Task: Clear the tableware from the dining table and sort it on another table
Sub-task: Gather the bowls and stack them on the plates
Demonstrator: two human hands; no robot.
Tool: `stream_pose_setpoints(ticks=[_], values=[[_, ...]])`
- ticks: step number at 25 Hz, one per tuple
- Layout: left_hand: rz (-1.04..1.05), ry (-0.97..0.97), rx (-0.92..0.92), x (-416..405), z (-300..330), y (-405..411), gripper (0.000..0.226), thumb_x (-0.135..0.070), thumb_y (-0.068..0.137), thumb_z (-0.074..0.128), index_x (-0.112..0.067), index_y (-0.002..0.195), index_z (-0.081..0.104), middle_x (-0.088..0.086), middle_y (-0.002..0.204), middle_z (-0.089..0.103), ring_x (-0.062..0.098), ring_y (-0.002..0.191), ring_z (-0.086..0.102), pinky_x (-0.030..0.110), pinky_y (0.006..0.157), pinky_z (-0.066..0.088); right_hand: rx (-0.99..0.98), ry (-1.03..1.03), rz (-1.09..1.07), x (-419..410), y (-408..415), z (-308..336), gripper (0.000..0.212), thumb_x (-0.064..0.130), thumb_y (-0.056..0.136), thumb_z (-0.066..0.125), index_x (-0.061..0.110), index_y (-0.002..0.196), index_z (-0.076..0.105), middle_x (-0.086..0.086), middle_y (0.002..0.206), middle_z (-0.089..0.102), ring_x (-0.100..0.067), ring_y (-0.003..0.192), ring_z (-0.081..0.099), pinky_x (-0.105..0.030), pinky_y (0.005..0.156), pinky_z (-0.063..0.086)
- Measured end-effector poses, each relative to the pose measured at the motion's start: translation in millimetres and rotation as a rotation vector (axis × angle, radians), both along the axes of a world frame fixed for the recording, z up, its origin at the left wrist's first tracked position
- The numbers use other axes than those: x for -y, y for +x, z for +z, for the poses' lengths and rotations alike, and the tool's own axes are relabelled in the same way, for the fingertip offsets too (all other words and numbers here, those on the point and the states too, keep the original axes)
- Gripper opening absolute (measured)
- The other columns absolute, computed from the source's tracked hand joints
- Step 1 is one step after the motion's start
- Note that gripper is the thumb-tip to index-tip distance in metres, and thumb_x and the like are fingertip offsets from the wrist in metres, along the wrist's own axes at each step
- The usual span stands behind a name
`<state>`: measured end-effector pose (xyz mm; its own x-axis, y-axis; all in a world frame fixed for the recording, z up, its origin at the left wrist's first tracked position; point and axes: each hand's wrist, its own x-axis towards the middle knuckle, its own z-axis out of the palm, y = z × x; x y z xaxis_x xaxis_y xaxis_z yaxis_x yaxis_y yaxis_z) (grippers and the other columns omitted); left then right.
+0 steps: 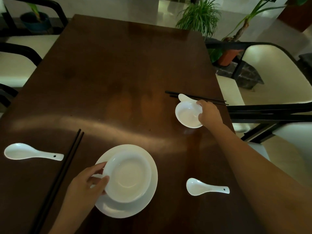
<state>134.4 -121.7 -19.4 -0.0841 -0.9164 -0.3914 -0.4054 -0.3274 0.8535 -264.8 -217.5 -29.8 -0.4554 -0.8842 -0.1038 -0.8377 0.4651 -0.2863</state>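
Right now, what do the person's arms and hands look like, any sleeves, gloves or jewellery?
Both forearms are bare, with no sleeves in view. The left hand and right hand wear no gloves, and no rings, watch or bracelet show.

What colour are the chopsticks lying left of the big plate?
Black. The chopsticks show best in the head view, beside the white plate.

I see a dark brown polished wooden table [118,73] with a pale band of light reflected across its near half. Cream-seated chairs with black frames [270,78] stand on both sides, over a glossy light floor [170,9]. Beyond the far right corner, a leafy green potted plant [199,17] stands near an orange pot [228,58]
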Motion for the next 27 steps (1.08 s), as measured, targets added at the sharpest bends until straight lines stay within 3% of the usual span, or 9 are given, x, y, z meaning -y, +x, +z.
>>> stream_pose_setpoints(ticks=[7, 10, 13, 15, 17, 19, 21, 24, 27], values=[[0.031, 0.023, -0.072, -2, 0, 0, 0.032, -0.008, 0.081, 0.066, -0.034, 0.099, 0.061, -0.011, 0.093, 0.063, 0.015, 0.085, 0.063, 0.021, 0.056, 0.055, 0.347, -0.118, -0.059, -21, 30, 24, 0.046, -0.001, 0.079, 0.057, 0.017, 0.121, 0.050, -0.009, 0.122, 0.056, -0.020, 0.102, 0.051, -0.030, 0.073, 0.045], [0.083, 0.051, -0.130, -4, 4, 0, 0.022, -0.014, 0.086, 0.060, -0.035, 0.088, 0.067, -0.013, 0.080, 0.067, 0.014, 0.078, 0.065, 0.020, 0.053, 0.056, 0.461, -0.174, 0.061, -33, 68, 52, 0.047, 0.003, 0.079, 0.061, 0.026, 0.120, 0.052, 0.004, 0.109, 0.057, -0.010, 0.094, 0.051, -0.026, 0.072, 0.047], [0.190, 0.137, -0.213, -4, 10, -2, 0.026, -0.026, 0.090, 0.054, -0.039, 0.073, 0.069, -0.009, 0.075, 0.069, 0.014, 0.068, 0.067, 0.024, 0.051, 0.056, 0.557, -0.115, 0.211, -54, 121, 73, 0.047, 0.004, 0.078, 0.060, 0.035, 0.112, 0.055, 0.023, 0.090, 0.055, 0.000, 0.084, 0.055, -0.016, 0.062, 0.047], [0.253, 0.221, -0.236, -1, 14, -5, 0.024, -0.036, 0.092, 0.048, -0.034, 0.075, 0.066, -0.001, 0.080, 0.068, 0.017, 0.070, 0.066, 0.025, 0.052, 0.056, 0.546, -0.082, 0.294, -70, 152, 75, 0.046, 0.004, 0.078, 0.059, 0.035, 0.112, 0.056, 0.030, 0.087, 0.051, 0.010, 0.081, 0.053, -0.005, 0.059, 0.041], [0.256, 0.259, -0.218, 1, 16, -7, 0.022, -0.039, 0.091, 0.049, -0.031, 0.077, 0.064, 0.001, 0.083, 0.066, 0.018, 0.074, 0.065, 0.028, 0.055, 0.057, 0.514, -0.065, 0.354, -83, 176, 71, 0.045, 0.004, 0.081, 0.058, 0.032, 0.116, 0.056, 0.031, 0.094, 0.052, 0.009, 0.084, 0.052, 0.000, 0.068, 0.038], [0.227, 0.221, -0.215, 0, 15, -5, 0.015, -0.037, 0.087, 0.056, -0.027, 0.080, 0.064, 0.001, 0.083, 0.065, 0.018, 0.074, 0.065, 0.029, 0.054, 0.056, 0.484, -0.049, 0.366, -92, 191, 63, 0.046, 0.005, 0.083, 0.057, 0.030, 0.121, 0.054, 0.016, 0.113, 0.058, 0.000, 0.099, 0.051, -0.012, 0.087, 0.039], [0.142, 0.147, -0.173, -4, 15, -2, 0.011, -0.033, 0.083, 0.063, -0.024, 0.090, 0.066, -0.001, 0.089, 0.064, 0.018, 0.079, 0.065, 0.024, 0.054, 0.057, 0.444, -0.042, 0.346, -98, 198, 54, 0.046, 0.007, 0.084, 0.057, 0.029, 0.124, 0.053, 0.007, 0.123, 0.058, -0.010, 0.108, 0.051, -0.024, 0.094, 0.040], [0.030, 0.069, -0.056, -8, 12, 1, 0.026, -0.018, 0.081, 0.065, -0.031, 0.104, 0.062, -0.005, 0.099, 0.060, 0.018, 0.087, 0.062, 0.021, 0.059, 0.058, 0.420, -0.017, 0.276, -109, 203, 41, 0.042, 0.014, 0.084, 0.060, 0.032, 0.123, 0.055, 0.005, 0.121, 0.057, -0.008, 0.099, 0.049, -0.022, 0.089, 0.039], [0.023, 0.041, -0.059, -9, 10, 3, 0.034, -0.009, 0.082, 0.063, -0.027, 0.111, 0.063, -0.003, 0.102, 0.061, 0.017, 0.086, 0.063, 0.015, 0.057, 0.055, 0.398, -0.003, 0.233, -116, 200, 34, 0.040, 0.023, 0.084, 0.061, 0.034, 0.122, 0.055, 0.009, 0.110, 0.051, -0.004, 0.092, 0.046, -0.022, 0.086, 0.041]])
